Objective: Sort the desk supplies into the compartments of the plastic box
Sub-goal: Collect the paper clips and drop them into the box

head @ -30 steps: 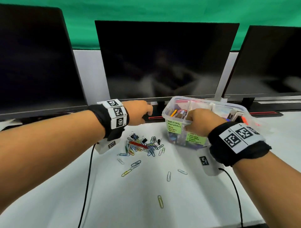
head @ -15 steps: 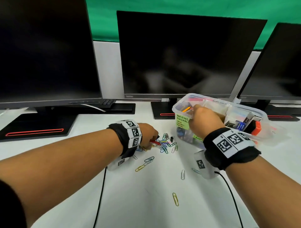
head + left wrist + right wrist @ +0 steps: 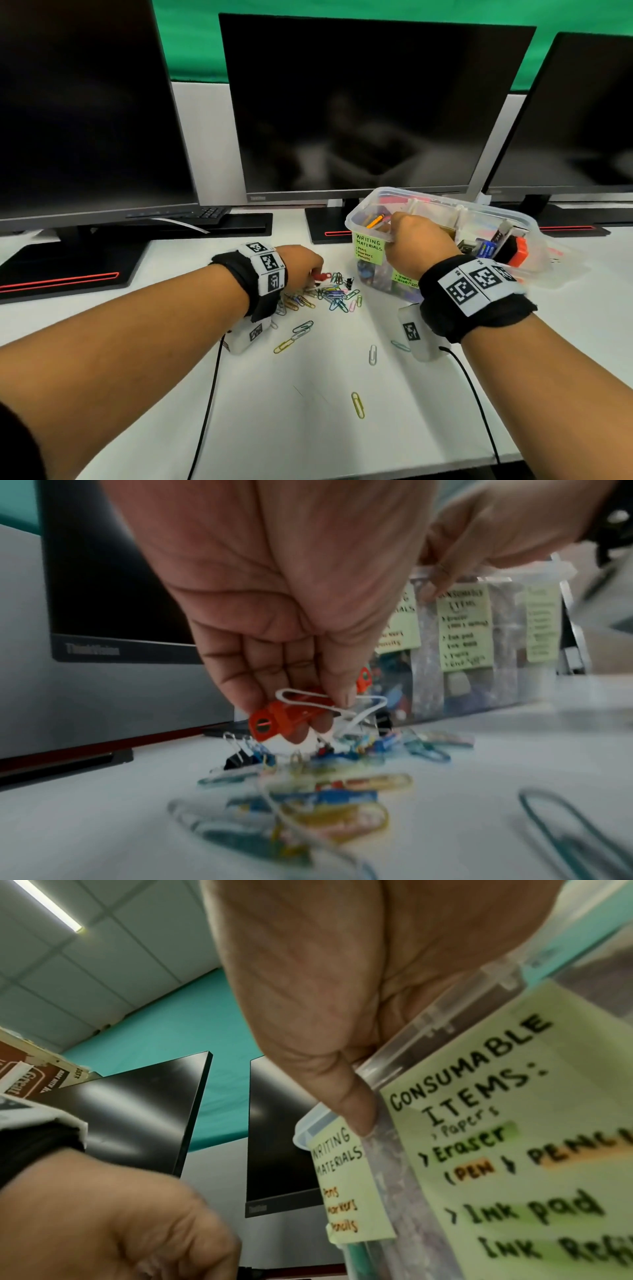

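Note:
My left hand (image 3: 302,266) is down on a pile of coloured paper clips (image 3: 337,295) and small binder clips (image 3: 348,283) on the white desk. Its fingertips (image 3: 301,731) pinch a red plastic clip (image 3: 274,719), with a white paper clip (image 3: 346,710) tangled against it. My right hand (image 3: 419,244) grips the front rim of the clear plastic box (image 3: 496,213), thumb (image 3: 351,1099) pressed on the outer wall between the green labels. The box holds pens, an orange-and-black item and other supplies in its compartments.
Three dark monitors (image 3: 363,109) stand along the back, their bases close behind the box and pile. Loose paper clips lie nearer me, one yellow (image 3: 358,405), one white (image 3: 372,354). Two black cables (image 3: 205,411) run from my wrists to the desk's front edge.
My left hand dropped from near the monitor base onto the clip pile and took hold of the red clip. The right hand stayed on the box rim. The head view shifted.

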A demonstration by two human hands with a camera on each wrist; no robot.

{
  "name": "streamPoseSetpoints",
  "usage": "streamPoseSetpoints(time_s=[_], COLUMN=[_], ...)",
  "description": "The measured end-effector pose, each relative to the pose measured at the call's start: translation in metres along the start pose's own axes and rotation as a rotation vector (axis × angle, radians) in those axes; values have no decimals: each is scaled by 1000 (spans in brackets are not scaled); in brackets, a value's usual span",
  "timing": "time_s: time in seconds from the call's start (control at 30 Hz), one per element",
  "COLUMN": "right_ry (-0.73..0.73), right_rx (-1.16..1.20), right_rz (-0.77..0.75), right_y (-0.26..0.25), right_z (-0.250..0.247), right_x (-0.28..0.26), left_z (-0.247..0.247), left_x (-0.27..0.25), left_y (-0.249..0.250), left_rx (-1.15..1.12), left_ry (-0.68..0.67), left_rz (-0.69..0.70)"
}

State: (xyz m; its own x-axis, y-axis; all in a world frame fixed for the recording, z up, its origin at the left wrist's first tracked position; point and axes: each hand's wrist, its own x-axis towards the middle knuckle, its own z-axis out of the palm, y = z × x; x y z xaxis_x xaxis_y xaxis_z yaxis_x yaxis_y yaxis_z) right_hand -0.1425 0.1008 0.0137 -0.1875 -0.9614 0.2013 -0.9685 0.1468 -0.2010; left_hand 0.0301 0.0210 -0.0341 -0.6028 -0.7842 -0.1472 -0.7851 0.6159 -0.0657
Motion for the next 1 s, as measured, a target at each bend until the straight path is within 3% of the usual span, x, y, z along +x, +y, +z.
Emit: streamPoseSetpoints(time_s=[0.3,0.4,0.5,0.7,1.0], right_ry=[-50,-68,-59,-149,-97], right_rx=[17,8,5,-41,28], right_rz=[-45,-62,-88,-190,-251], right_y=[4,4,6,40,60], right_z=[-4,-5,-7,-24,-19], right_x=[-3,-4,-5,-15,-20], left_z=[-57,-85,-110,-136,-137], left_x=[-4,5,26,70,115], left_y=[-16,-6,17,62,104], left_rx=[-447,-498,-429,-173,-71], left_ry=[216,302,331,266,211], left_rz=[-86,-2,75,153,208])
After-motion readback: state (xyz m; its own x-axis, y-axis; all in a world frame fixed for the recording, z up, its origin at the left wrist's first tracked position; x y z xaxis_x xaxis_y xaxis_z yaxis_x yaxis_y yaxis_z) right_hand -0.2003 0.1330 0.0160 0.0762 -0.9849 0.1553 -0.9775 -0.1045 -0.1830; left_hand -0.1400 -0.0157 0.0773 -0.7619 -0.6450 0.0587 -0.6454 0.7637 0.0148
